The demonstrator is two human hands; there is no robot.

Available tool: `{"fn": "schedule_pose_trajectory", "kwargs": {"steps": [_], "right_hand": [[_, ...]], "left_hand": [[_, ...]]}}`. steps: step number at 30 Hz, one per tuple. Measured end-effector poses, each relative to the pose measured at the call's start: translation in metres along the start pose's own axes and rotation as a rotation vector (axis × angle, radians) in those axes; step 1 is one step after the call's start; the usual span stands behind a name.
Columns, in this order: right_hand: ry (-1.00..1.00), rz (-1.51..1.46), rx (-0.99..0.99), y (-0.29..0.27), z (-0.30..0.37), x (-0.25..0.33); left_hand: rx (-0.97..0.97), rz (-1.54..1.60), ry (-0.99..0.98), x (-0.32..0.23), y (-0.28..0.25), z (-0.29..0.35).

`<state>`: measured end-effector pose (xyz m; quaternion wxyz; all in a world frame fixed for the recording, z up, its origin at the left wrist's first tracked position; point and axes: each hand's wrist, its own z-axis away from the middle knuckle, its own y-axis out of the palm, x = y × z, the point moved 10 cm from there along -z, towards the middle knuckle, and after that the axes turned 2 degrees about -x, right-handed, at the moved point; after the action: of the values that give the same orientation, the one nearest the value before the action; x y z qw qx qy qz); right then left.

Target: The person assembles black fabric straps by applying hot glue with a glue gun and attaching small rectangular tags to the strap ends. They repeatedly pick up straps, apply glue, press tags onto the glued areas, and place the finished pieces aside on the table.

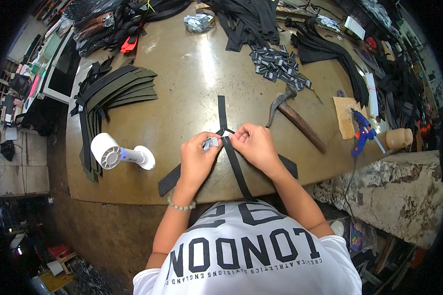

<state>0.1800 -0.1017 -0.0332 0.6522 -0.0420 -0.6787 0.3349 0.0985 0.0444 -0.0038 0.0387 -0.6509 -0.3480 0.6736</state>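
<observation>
On the table in front of me lies a narrow black webbing strap [235, 166], running away from my body. A wider dark webbing strap [170, 181] shows on both sides of my hands and seems to meet it beneath them. My left hand [198, 156], with a beaded bracelet at the wrist, is closed around several small pale labels [210, 143]. Its fingertips touch the straps where they meet. My right hand [255, 145] pinches a small white label [227, 133] against that spot. My fingers partly cover the join.
A white handheld fan [108, 151] stands left of my hands, near stacked olive and black straps [128, 86]. A hammer [300, 123] lies to the right, beside a pile of small dark labels [276, 64]. Further right are a blue glue gun [363, 132] and a tape roll [398, 138].
</observation>
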Motion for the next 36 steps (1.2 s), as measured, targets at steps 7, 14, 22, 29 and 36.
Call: {"fn": "schedule_pose_trajectory", "kwargs": {"steps": [7,14,22,29,36], "right_hand": [[-0.126,0.03,0.038,-0.01,0.016,0.036],[-0.16,-0.048,0.154,0.0,-0.034,0.04],[0.032,-0.166,0.328,0.03,-0.072,0.007],[-0.359,0.151,-0.448,-0.105,-0.007,0.024],[0.003,0.443,-0.282,-0.124,0.04,0.002]], "left_hand": [[0.034,-0.107,-0.068,0.008,0.003,-0.01],[0.042,-0.199,-0.048,0.003,0.006,-0.003],[0.038,-0.29,0.072,-0.002,0.009,0.006],[0.091,-0.364,0.246,-0.016,0.005,0.012],[0.081,-0.223,0.211,-0.016,-0.011,0.014]]}}
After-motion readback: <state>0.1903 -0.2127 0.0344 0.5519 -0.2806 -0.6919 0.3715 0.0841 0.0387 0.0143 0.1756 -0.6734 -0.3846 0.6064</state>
